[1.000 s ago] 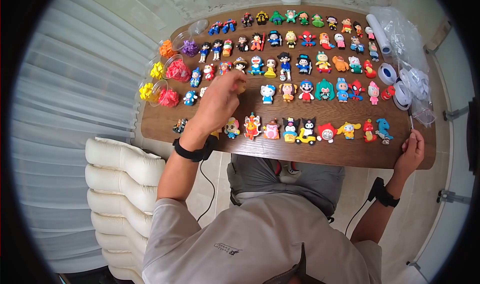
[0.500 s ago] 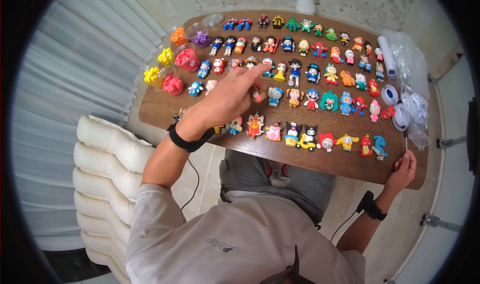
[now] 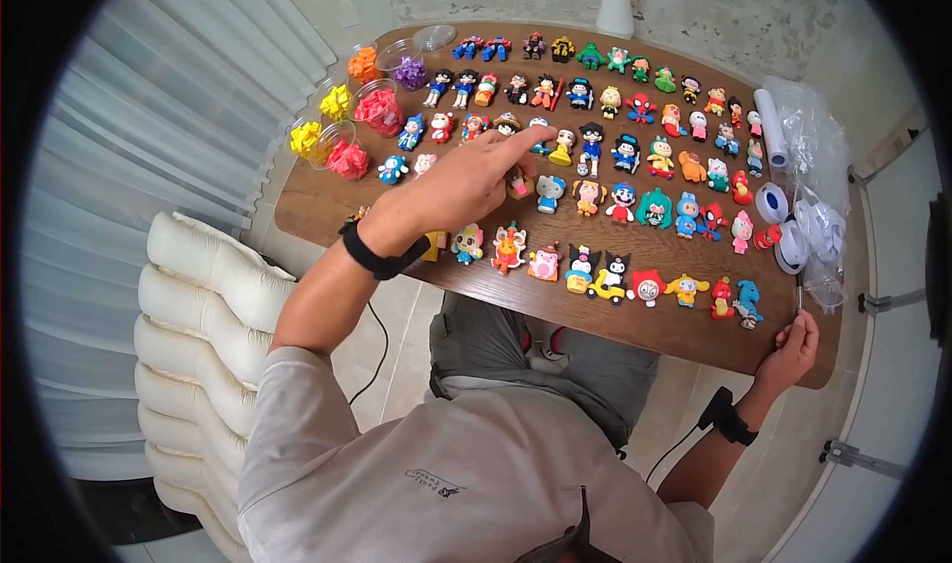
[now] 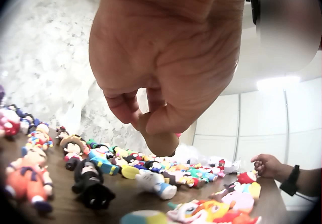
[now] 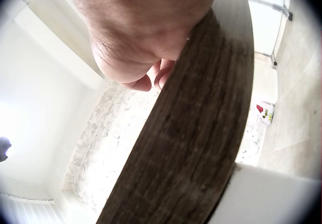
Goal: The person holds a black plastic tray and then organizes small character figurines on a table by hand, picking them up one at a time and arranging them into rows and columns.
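In the head view my left hand (image 3: 451, 196) is above the left-centre of the wooden table, index finger stretched out over the figure rows. It pinches a small brown figure (image 3: 519, 184) beside the white-and-blue cat figure (image 3: 549, 193). The left wrist view shows the brown figure (image 4: 160, 143) between the thumb and fingers of that hand (image 4: 166, 58), above the figures. My right hand (image 3: 790, 350), at the table's right front edge, grips a thin rod-like tool (image 3: 799, 293). In the right wrist view its fingers curl beside the table edge; the tool is hidden there.
Rows of small figures cover the table (image 3: 476, 290). Clear cups with red pieces (image 3: 380, 112), yellow pieces (image 3: 305, 138) and other coloured pieces stand at the left. White tape rolls (image 3: 773, 202), a white tube (image 3: 770, 127) and clear plastic bags (image 3: 811, 127) lie at the right.
The head view has shifted. My left index finger has straightened outward, and the pinched brown figure shows more clearly. My right hand stays at the table edge with the thin tool.
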Demonstrator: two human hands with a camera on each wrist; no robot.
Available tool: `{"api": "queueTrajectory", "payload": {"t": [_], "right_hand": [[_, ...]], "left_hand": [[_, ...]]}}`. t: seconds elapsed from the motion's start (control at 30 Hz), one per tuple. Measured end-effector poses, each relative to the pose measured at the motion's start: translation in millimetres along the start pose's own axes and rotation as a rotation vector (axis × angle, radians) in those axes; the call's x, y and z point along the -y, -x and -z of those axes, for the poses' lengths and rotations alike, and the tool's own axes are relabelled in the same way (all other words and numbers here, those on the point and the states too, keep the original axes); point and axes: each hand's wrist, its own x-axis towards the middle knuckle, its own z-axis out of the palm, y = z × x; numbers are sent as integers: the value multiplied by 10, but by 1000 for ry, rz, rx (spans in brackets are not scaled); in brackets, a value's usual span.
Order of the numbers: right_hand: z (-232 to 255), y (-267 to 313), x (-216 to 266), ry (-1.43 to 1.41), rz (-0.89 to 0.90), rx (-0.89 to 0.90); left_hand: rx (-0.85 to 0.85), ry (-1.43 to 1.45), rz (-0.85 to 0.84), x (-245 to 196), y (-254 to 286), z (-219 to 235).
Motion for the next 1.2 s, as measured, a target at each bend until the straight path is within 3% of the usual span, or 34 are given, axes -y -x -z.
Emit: {"api": "queueTrajectory", "payload": {"t": [0.3, 0.5, 0.6, 0.8, 0.9, 1.2], "right_hand": [[-14, 10, 24, -15, 1, -21], [-4, 2, 11, -23, -4, -13], [0, 6, 9, -15, 0, -11], [-8, 12, 24, -6, 4, -11], [3, 1, 2, -13, 1, -9], [27, -14, -40, -31, -11, -8]], "left_hand": [[156, -79, 9, 386, -169, -258], [48, -161, -41, 433, -143, -267], [78, -259, 20, 418, -109, -211], [-103, -415, 19, 369, -43, -260], [-62, -504, 60, 356, -57, -295], [5, -421, 53, 355, -69, -280]]}}
